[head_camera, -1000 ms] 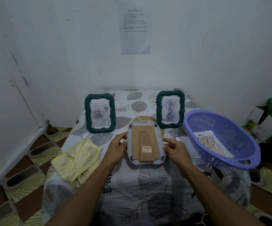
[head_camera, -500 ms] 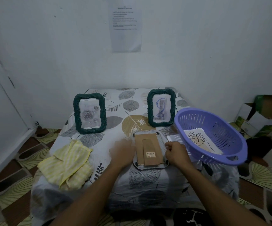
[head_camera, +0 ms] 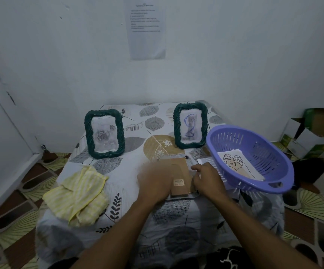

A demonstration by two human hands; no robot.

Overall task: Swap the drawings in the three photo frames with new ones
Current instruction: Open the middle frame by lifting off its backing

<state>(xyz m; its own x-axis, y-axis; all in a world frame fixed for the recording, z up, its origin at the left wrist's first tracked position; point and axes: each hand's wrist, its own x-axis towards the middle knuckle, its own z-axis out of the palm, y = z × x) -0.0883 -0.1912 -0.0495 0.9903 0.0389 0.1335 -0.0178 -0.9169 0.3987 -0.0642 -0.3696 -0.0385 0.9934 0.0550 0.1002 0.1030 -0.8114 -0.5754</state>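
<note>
A third photo frame (head_camera: 179, 177) lies face down mid-table, its brown cardboard back and stand up. My left hand (head_camera: 153, 183) is motion-blurred over the frame's left part, so its grip is unclear. My right hand (head_camera: 207, 179) pinches the frame's right edge with curled fingers. Two dark green rope-edged frames stand at the back: the left frame (head_camera: 104, 133) holds a rose drawing, the right frame (head_camera: 190, 126) a cat drawing. A leaf drawing (head_camera: 235, 162) lies in the purple basket (head_camera: 285, 171).
The basket sits at the table's right edge on a white sheet (head_camera: 203, 161). A crumpled yellow cloth (head_camera: 79, 193) lies front left on the leaf-patterned tablecloth (head_camera: 130, 171). Cardboard boxes (head_camera: 312, 133) stand on the floor at right. White walls close behind and left.
The frame went from being held tilted up between both hands to lying flat on the table. My left hand moved onto its back; the camera pulled back.
</note>
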